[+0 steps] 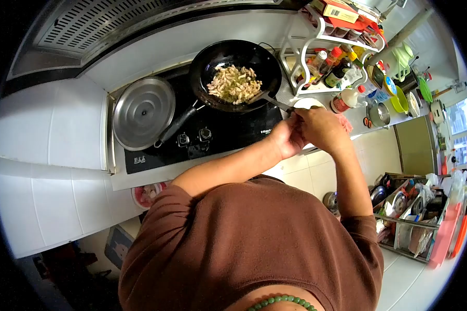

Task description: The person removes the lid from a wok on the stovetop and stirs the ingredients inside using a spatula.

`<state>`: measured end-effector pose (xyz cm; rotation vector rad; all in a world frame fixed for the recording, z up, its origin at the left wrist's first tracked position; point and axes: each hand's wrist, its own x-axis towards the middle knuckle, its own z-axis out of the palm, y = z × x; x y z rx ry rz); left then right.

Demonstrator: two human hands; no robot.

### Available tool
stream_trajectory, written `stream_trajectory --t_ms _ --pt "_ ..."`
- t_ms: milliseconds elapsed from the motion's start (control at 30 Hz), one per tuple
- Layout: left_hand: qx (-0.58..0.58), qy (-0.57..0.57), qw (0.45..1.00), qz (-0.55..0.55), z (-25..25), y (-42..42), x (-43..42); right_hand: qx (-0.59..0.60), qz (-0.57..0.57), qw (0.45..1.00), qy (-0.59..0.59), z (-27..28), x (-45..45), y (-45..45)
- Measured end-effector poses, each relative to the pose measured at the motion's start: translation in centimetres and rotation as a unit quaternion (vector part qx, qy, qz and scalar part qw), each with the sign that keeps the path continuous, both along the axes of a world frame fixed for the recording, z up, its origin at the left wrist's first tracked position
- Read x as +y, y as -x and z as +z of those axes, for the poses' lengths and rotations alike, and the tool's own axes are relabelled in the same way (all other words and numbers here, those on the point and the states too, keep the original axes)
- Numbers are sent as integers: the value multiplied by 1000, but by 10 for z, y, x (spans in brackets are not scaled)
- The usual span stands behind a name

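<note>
A black wok (202, 85) sits on the hob, holding pale strips of food (233, 85) mixed with green bits. The blade of a spatula (267, 97) rests inside the wok's right side, and its handle runs up to my hands. My right hand (321, 127) is closed around the handle's end, as far as I can see. Tucked against it, my left hand (288, 137) has curled fingers, partly covered by the right hand; what they hold is hidden. A white dish (308, 102) shows just beyond my right hand.
Left of the wok lies a round metal lid (143, 111) on the black glass hob (228, 129). The wok's handle (176, 125) points toward me. A white rack (299, 62) with several bottles stands right, near a red-labelled bottle (342, 101), scissors (367, 122) and a metal pot (380, 115).
</note>
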<state>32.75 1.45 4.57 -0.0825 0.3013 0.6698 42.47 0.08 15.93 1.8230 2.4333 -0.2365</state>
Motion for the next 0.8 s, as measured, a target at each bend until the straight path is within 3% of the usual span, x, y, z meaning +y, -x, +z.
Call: stream_trajectory --t_ms 167,367,500,633,800 --pt "58 16 996 59 -16 11 18 126 -20 990 -54 -43 17 10" --pt "139 -12 990 24 -19 5 30 285 -66 951 -98 -62 12 0" --pt "132 24 991 16 -12 5 28 360 -113 923 -76 -71 8 1" --pt "182 40 982 19 -11 15 12 389 -161 907 21 -66 -2 6" --pt "186 25 981 40 -7 28 2 431 -151 889 40 -71 -6 7"
